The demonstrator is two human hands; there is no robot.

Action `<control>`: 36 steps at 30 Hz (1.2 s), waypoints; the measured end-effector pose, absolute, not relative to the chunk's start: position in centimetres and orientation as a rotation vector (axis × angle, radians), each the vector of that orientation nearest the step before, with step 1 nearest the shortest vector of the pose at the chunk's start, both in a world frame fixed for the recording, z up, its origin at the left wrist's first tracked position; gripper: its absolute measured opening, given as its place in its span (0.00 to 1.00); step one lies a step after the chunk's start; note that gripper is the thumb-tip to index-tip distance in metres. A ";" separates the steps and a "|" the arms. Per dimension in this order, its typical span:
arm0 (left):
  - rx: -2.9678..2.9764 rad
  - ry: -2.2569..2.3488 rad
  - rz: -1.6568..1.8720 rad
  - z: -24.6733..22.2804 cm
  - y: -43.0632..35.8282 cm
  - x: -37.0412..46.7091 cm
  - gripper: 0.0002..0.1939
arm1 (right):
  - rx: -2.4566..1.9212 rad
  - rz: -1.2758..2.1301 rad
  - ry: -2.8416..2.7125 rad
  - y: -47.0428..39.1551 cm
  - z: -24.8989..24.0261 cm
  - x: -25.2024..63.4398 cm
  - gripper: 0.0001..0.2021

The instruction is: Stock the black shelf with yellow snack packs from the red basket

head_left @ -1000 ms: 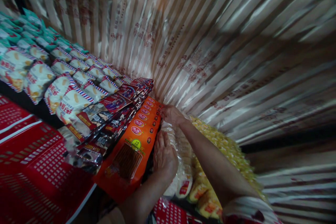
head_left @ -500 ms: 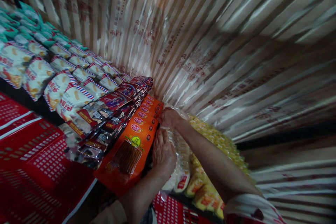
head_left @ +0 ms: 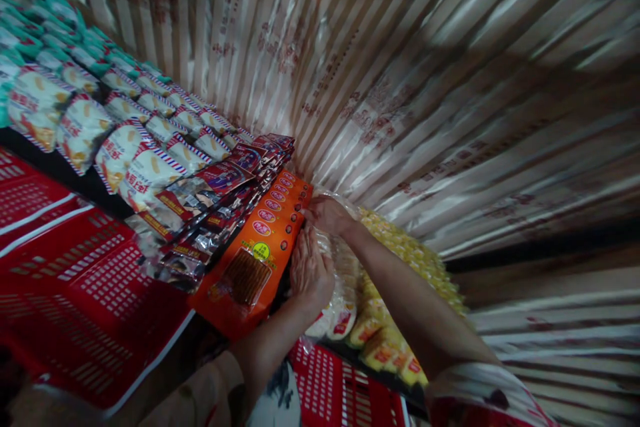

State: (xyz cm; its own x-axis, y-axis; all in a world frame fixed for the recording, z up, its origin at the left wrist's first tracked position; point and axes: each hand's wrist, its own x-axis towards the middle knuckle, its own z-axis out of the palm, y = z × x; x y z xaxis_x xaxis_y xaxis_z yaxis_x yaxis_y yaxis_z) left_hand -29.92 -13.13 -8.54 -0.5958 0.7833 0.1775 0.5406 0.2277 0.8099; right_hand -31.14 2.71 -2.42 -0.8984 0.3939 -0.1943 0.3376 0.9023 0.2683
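A row of overlapping orange snack packets lies in the middle of the display. My left hand rests with its fingers stretched along the packets' right edge, beside white clear-wrapped packs. Farther back, my right hand touches the right side of the orange row near its far end, its fingertips partly hidden. Dark red and silver packets overlap just left of the orange ones. To the right of the white packs are yellow wrapped packs.
White packets with striped edges and green packets fill the left side. Red perforated baskets stand along the front, another below my forearms. A pleated printed curtain hangs behind.
The view has shifted slightly, moving the display up a little. Both hands stay at the right edge of the orange packets, with small changes in finger position.
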 end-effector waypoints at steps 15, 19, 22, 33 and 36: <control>1.222 2.080 1.432 -9.4 -20.6 -28.8 0.29 | 0.290 0.054 3.315 -5.5 0.3 -26.6 0.12; 1.161 2.109 1.371 -10.0 -22.0 -27.4 0.28 | 0.229 0.073 3.212 -8.3 -0.4 -24.2 0.13; 1.147 2.196 1.253 -9.9 -21.7 -27.2 0.27 | 0.185 0.070 3.144 -9.3 -1.0 -23.9 0.16; 1.094 2.208 1.027 -8.3 -20.7 -28.3 0.31 | 0.121 0.185 2.923 -8.9 -1.4 -26.3 0.15; 1.071 2.184 1.042 -8.5 -20.1 -28.1 0.31 | 0.171 0.285 2.860 -8.6 -1.5 -27.1 0.14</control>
